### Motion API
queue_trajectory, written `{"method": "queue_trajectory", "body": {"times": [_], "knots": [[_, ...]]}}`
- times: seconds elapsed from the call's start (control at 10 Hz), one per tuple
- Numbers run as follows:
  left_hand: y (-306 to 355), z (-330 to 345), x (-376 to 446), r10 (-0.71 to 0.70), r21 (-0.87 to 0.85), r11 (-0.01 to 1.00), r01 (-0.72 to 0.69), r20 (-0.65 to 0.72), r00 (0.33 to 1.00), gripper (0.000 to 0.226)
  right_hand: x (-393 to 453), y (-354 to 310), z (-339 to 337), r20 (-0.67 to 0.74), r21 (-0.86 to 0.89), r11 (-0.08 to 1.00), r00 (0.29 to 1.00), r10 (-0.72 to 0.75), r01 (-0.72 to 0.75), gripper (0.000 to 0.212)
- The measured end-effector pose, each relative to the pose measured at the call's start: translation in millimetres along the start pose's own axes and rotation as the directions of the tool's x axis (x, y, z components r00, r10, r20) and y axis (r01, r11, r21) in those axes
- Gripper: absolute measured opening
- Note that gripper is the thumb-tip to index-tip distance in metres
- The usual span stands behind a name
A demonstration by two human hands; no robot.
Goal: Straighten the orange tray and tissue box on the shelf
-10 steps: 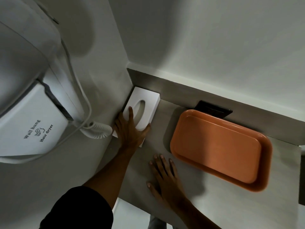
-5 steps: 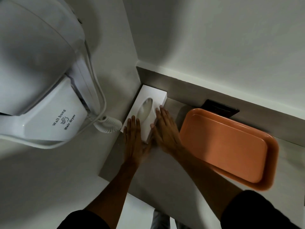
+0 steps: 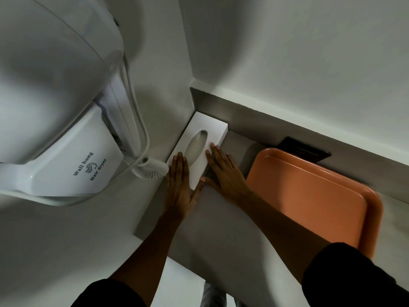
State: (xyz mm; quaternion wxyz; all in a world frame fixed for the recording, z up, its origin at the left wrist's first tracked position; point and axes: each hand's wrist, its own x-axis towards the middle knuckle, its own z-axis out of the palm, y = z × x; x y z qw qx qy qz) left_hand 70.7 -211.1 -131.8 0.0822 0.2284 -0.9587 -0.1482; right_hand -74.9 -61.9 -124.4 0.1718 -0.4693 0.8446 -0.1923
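A white tissue box with an oval slot lies in the shelf's back left corner, against the side wall. My left hand lies flat on its near left end, fingers together, thumb at the near edge. My right hand presses its right side, fingertips on the top, thumb on the near edge. Both hands touch the box without lifting it. The orange tray lies to the right on the grey shelf, at a slant to the back wall, with my right forearm over its near left corner.
A white wall-hung hair dryer with a coiled cord juts out from the left wall, just beside the tissue box. A black flat object lies behind the tray against the back ledge. The shelf's front edge runs near my forearms.
A second ago my right hand lay flat on the shelf; it moved up to the tissue box's right side. The box now sits deeper in the corner. The tray kept its place.
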Motion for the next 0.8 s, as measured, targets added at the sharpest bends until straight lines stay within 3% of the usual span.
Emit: {"method": "queue_trajectory", "body": {"times": [0.4,0.6,0.8], "knots": [[-1,-1,5,-0.009,0.101,0.995,0.005,0.043,0.999,0.1,7,0,-1,0.011,0.014,1.0,1.0,0.006,-0.007,0.097],[2,-8,-2,-0.028,0.118,0.993,0.02,0.067,0.997,0.106,-1,-10,-9,-0.014,0.032,0.996,0.997,0.078,-0.078,0.092],[8,-28,-19,0.175,0.0,0.985,-0.175,0.079,0.981,0.106,-48,-27,-24,-0.222,0.104,0.979,0.956,0.194,-0.174,0.086]]}}
